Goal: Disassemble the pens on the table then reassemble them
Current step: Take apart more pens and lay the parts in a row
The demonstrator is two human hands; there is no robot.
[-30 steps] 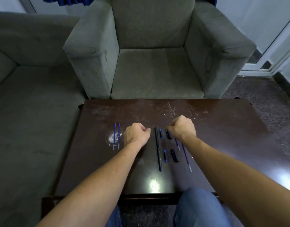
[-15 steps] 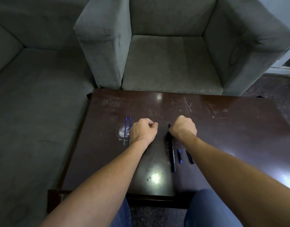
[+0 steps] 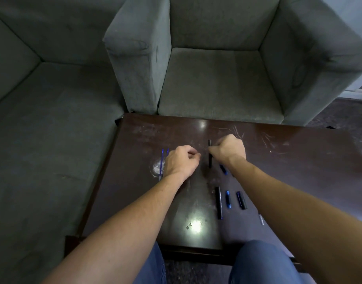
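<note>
Pen barrel (image 3: 210,163) in right hand (image 3: 230,150)

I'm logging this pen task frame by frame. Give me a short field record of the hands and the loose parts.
left hand: fingers curled, contents hidden
right hand: grips black barrel
blue refills: two, lying left of the left hand
near parts: black tube, blue piece, black cap
table: dark, scratched

black barrel (image 3: 210,160): middle behind right hand (image 3: 229,149) | blue piece (image 3: 224,172): mostly under right wrist (image 3: 236,163) | left hand (image 3: 181,162): fist contents unseen
</note>
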